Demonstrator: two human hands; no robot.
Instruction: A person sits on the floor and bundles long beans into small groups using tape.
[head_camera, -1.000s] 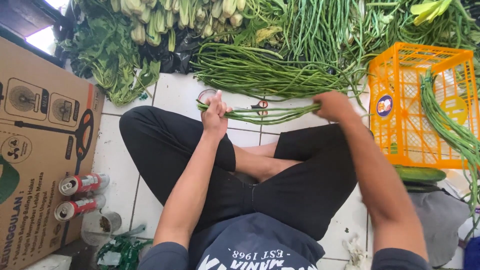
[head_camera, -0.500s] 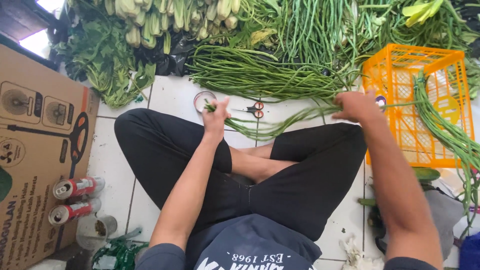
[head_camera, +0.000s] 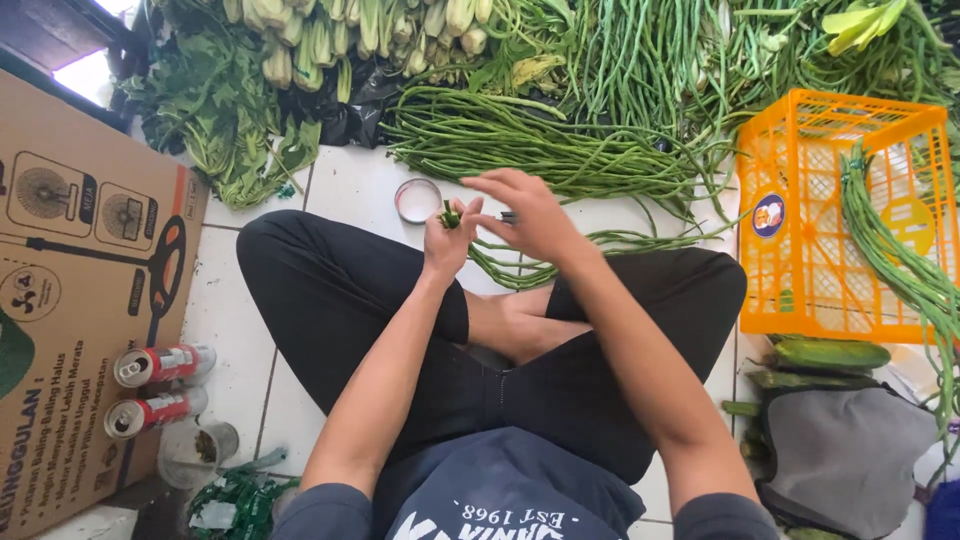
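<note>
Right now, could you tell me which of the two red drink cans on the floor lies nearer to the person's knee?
The upper can, beside the cardboard box. It lies closer to the person's knee than the lower can, which sits just above the clear cup.

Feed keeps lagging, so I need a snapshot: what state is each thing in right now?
Left hand: gripping one end of the long green bean bundle.
Right hand: fingers spread beside that end.
Orange plastic crate: upright, beans draped over the rim.
Two red drink cans: lying down.
</note>
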